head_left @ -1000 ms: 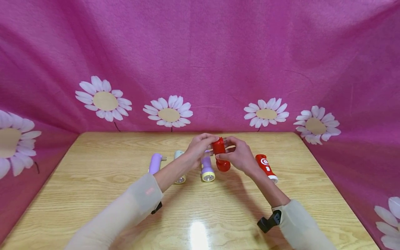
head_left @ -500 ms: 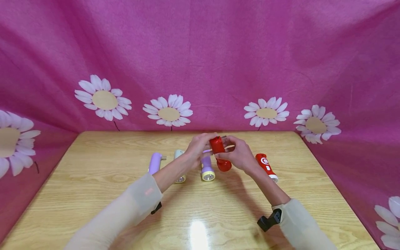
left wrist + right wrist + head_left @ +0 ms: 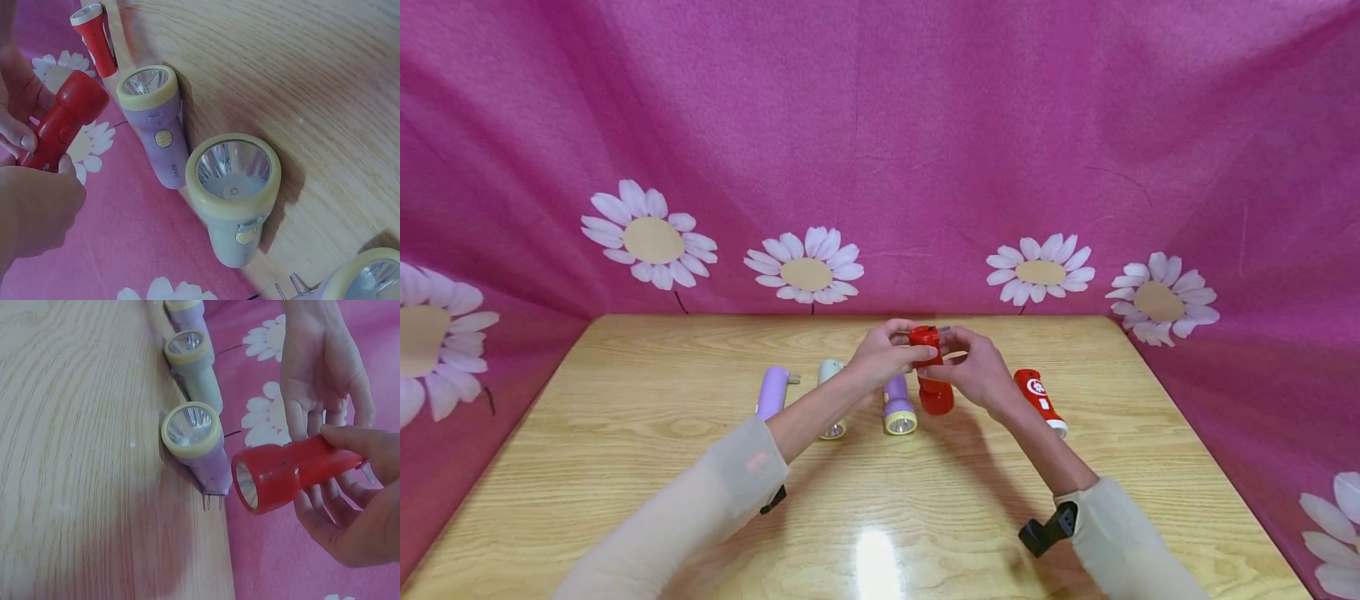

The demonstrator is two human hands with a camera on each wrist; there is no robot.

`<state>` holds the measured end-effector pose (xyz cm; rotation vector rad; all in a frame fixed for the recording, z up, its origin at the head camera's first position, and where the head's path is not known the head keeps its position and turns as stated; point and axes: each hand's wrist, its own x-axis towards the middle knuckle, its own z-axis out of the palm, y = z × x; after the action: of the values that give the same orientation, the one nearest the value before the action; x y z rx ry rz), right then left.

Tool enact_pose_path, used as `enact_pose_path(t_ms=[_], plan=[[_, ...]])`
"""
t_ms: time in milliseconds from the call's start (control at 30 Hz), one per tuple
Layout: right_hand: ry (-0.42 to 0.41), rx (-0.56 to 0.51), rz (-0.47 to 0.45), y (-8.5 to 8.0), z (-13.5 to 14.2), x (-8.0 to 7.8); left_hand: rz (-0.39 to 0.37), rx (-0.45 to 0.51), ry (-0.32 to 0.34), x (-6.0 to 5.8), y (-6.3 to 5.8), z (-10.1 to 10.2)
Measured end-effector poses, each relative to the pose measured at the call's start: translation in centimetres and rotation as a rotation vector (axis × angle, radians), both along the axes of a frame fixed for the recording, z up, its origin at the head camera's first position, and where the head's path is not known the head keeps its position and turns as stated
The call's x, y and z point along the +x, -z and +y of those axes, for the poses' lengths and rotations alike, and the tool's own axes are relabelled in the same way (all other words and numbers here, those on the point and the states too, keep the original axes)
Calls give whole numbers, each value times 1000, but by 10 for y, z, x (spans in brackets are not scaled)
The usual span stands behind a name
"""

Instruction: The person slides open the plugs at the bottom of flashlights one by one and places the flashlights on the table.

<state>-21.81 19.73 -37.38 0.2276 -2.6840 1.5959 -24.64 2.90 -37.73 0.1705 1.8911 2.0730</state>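
Note:
Both hands hold a red flashlight (image 3: 936,398) above the table, its head pointing down toward the wearer. My left hand (image 3: 882,354) grips the tail half, thumb across its near side. On the other side, my right hand (image 3: 976,368) pinches the body between thumb and fingers. Metal plug prongs (image 3: 367,472) stick out near the tail in the right wrist view. A lit or unlit lens is hard to make out inside the red head (image 3: 269,478). Just behind the left hand lies a purple flashlight (image 3: 895,398) with a yellow rim.
On the wooden table (image 3: 880,492), a pale green flashlight (image 3: 234,244) and another purple flashlight (image 3: 772,392) with prongs lie to the left, partly behind the left forearm. A red-and-white flashlight (image 3: 1037,398) lies right. A pink flowered cloth (image 3: 917,167) hangs behind.
The left thumb has shifted from the flashlight's tail end down onto its near side. The red flashlight has turned slightly in the hands, which otherwise stay in place.

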Motion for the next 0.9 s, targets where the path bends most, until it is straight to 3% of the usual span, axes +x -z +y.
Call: enact_pose_path(t_ms=[267, 733, 900], plan=[[-36, -83, -27, 0, 5, 1, 17, -20, 26, -1, -4, -2], [17, -131, -59, 7, 15, 0, 14, -42, 38, -3, -3, 8], [50, -144, -67, 10, 19, 1, -35, -23, 38, 1, 2, 16]])
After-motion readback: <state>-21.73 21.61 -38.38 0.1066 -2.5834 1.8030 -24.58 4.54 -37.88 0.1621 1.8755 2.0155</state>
